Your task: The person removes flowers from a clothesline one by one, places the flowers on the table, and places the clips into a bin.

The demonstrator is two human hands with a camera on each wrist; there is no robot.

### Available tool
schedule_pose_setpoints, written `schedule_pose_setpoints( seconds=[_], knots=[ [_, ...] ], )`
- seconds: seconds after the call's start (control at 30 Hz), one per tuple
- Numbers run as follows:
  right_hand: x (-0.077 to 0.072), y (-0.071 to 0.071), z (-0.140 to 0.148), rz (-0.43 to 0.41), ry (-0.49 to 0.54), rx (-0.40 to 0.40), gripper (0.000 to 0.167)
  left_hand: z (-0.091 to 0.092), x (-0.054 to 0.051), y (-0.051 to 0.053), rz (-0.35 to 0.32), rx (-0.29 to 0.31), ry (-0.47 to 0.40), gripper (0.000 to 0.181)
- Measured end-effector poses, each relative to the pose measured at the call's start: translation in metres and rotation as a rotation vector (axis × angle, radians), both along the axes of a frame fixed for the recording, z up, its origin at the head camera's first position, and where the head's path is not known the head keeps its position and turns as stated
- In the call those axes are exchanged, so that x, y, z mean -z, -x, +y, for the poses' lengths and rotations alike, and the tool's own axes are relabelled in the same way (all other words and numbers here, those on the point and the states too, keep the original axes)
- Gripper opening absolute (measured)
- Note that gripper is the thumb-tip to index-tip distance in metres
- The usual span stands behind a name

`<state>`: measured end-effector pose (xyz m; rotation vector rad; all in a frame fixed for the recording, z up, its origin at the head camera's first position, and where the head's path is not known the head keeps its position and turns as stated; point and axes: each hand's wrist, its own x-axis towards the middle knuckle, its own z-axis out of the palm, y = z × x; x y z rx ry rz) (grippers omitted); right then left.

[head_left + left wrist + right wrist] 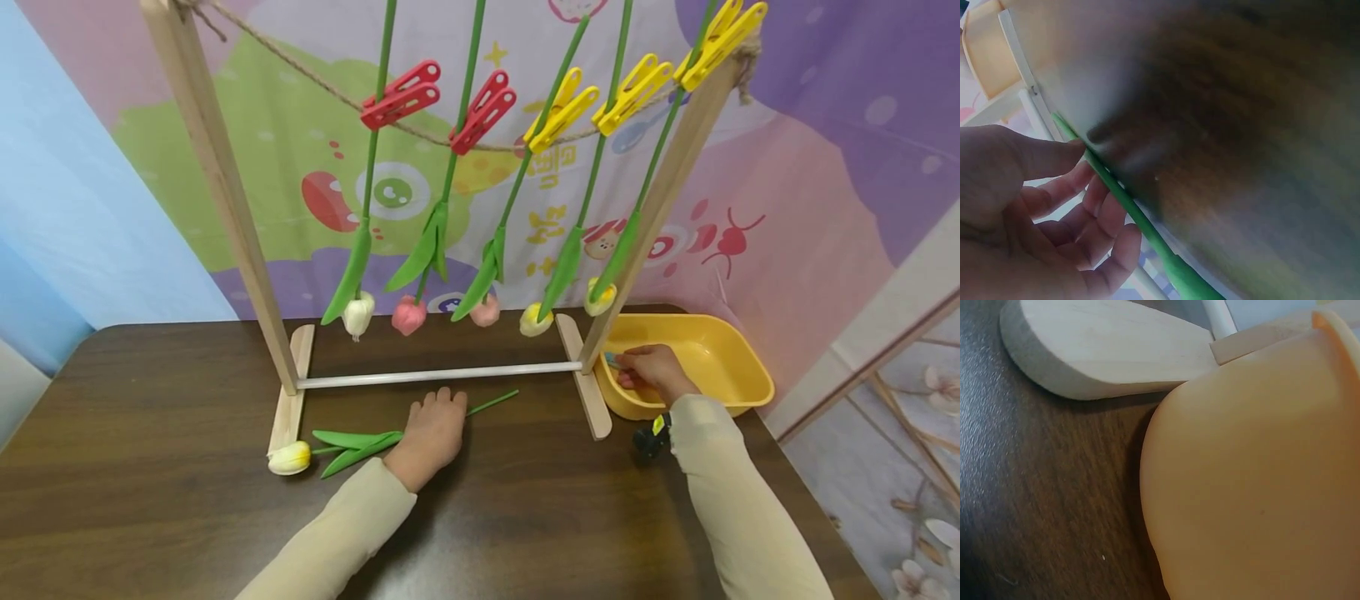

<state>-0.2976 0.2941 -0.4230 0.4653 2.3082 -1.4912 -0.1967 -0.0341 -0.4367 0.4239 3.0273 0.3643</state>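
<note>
A yellow-white artificial tulip [289, 457] lies on the table, its head to the left by the rack's left foot. My left hand [431, 437] is over its stem; in the left wrist view the thumb and fingers pinch the green stem [1132, 209]. At the right, my right hand [656, 371] reaches into a yellow basin [759, 392] and holds a small light-blue piece, apparently a clothespin [612, 361], partly hidden by the fingers. The right wrist view shows the basin's outer wall [1254, 481] but not the hand.
A wooden rack with a left post [225, 183] and white crossbar [442, 376] stands on the table. From its rope [300, 73] several tulips hang head down, clipped by red clothespins [401, 94] and yellow clothespins [561, 111]. The rack's right foot [588, 392] is beside the basin.
</note>
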Motion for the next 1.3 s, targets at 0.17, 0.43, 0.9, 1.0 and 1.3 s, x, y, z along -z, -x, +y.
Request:
schedule_pose_setpoints(
  seconds=[0.17,0.43,0.9,1.0,1.3],
  knots=[
    [0.002,-0.002,0.000,0.016,-0.044,-0.009,0.051,-0.002,-0.001,0.000,0.004,-0.003,-0.005,0.018],
    [0.000,-0.004,0.000,0.008,-0.140,-0.041,0.053,-0.006,-0.001,-0.001,0.047,-0.022,-0.027,0.021],
    [-0.025,-0.016,-0.008,0.093,-0.264,-0.113,0.053,-0.030,-0.008,-0.006,0.075,-0.037,-0.068,0.021],
    [-0.030,-0.020,-0.011,0.122,-0.303,-0.132,0.055,-0.037,-0.012,-0.009,0.070,-0.050,-0.088,0.026],
    [-0.048,-0.039,-0.027,0.189,-0.328,-0.158,0.047,-0.061,-0.022,-0.021,0.099,-0.072,-0.152,0.034]
  ],
)
